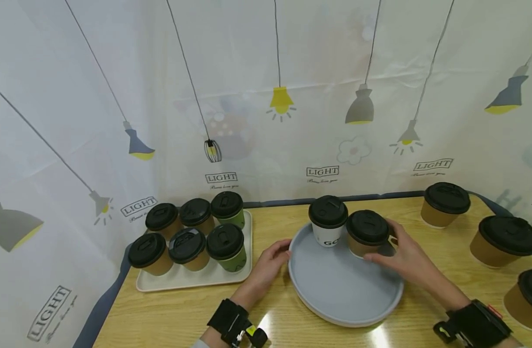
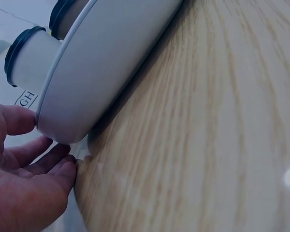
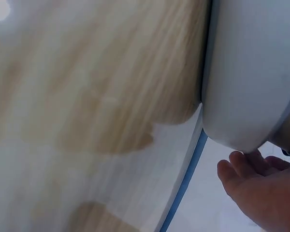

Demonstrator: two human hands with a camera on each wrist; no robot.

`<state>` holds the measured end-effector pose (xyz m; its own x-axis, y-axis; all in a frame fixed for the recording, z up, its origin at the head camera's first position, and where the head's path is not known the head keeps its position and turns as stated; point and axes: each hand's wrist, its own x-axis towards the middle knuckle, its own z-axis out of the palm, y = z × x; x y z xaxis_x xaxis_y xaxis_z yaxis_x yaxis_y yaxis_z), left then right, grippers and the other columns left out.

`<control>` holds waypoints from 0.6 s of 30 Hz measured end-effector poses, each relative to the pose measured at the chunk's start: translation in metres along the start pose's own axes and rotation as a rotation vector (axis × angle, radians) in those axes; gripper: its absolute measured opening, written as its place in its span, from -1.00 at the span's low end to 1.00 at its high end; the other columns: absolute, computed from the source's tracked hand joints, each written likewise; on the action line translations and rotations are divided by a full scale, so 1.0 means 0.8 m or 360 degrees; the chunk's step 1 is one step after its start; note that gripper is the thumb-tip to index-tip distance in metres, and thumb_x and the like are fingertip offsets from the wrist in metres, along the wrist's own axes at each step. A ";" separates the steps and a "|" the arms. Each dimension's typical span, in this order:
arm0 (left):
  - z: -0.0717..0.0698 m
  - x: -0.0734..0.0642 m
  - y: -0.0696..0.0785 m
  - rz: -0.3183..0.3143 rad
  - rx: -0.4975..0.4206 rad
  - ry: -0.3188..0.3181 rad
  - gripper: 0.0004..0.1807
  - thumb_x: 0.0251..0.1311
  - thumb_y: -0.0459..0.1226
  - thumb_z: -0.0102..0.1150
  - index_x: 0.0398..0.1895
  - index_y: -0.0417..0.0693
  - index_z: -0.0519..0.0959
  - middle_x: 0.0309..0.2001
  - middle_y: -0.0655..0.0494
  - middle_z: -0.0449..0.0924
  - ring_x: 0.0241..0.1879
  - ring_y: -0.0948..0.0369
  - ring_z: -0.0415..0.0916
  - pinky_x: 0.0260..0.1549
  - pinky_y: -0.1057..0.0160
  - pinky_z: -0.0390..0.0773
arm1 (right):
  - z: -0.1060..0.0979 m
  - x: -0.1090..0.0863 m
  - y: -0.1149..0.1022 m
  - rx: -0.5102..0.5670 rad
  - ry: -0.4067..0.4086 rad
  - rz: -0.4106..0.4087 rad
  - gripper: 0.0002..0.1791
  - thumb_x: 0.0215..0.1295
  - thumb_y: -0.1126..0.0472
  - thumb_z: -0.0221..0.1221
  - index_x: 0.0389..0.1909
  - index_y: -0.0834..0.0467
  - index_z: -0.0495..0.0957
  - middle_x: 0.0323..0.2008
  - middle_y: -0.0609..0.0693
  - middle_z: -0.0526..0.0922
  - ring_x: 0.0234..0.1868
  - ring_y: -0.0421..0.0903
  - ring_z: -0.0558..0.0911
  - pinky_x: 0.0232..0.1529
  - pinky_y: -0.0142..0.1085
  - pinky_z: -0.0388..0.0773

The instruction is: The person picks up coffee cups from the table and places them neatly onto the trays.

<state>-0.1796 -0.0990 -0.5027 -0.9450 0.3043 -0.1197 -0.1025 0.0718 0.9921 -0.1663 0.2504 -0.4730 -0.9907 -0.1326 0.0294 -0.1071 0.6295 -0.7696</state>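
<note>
A round grey tray [image 1: 344, 295] with a raised rim sits on the table. Near its back edge stand a white paper cup [image 1: 324, 235] and a brown paper cup [image 1: 357, 246], side by side, both with black lids. My right hand [image 1: 407, 251] holds the brown cup, thumb on the near side and fingers round the right. At the tray's left rim is my left hand [image 1: 268, 266]; in the left wrist view its loosely bent fingers [image 2: 21, 120] touch the tray's wall [image 2: 94, 72]. The right wrist view shows the right fingers beside the tray's wall [image 3: 251, 72].
On the left, a cream rectangular tray [image 1: 194, 284] carries several black-lidded cups, brown and green. Brown lidded cups [image 1: 437, 216], [image 1: 494, 253], [image 1: 524, 304] stand along the right side of the wooden table [image 1: 161, 321]. A lamp-printed cloth [image 1: 248, 130] hangs behind.
</note>
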 end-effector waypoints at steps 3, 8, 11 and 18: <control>0.004 0.000 0.001 -0.0006 0.0013 0.0009 -0.48 0.54 -0.33 -0.02 0.48 -0.36 0.32 0.42 -0.27 0.37 0.43 -0.12 0.31 0.42 -0.05 0.28 | -0.007 -0.008 0.002 0.0046 -0.0017 -0.0015 0.27 0.18 -0.06 0.51 0.59 0.42 -0.12 0.46 0.53 0.15 0.44 0.47 0.22 0.35 0.34 0.26; 0.005 -0.002 0.004 -0.0047 0.0062 -0.0001 -0.35 0.49 -0.33 -0.05 0.61 -0.23 0.15 0.55 -0.20 0.21 0.53 -0.06 0.16 0.48 -0.04 0.17 | -0.015 -0.019 0.002 0.0108 0.0032 -0.0025 0.08 0.40 -0.01 0.33 0.61 0.38 -0.13 0.49 0.50 0.13 0.47 0.45 0.17 0.36 0.35 0.21; 0.006 -0.003 0.004 -0.0041 0.0069 -0.0019 -0.34 0.46 -0.35 -0.07 0.61 -0.18 0.16 0.57 -0.14 0.18 0.54 -0.01 0.14 0.48 -0.01 0.17 | -0.021 -0.024 0.006 0.0132 0.0139 -0.0049 -0.09 0.54 0.01 0.18 0.61 0.36 -0.08 0.48 0.46 0.16 0.46 0.44 0.18 0.43 0.20 0.22; 0.004 -0.012 0.003 -0.0015 0.0023 0.0088 -0.44 0.39 -0.34 0.03 0.45 -0.24 0.43 0.40 -0.13 0.45 0.41 -0.01 0.37 0.38 0.00 0.34 | -0.029 -0.029 0.019 0.0160 0.0391 -0.0069 -0.25 0.61 0.04 0.08 0.55 0.41 0.07 0.37 0.43 0.31 0.34 0.36 0.32 0.04 -0.83 0.15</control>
<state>-0.1700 -0.0984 -0.4996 -0.9598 0.2504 -0.1266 -0.1075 0.0884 0.9903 -0.1471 0.2805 -0.4707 -0.9773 0.0396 0.2080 -0.1531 0.5462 -0.8235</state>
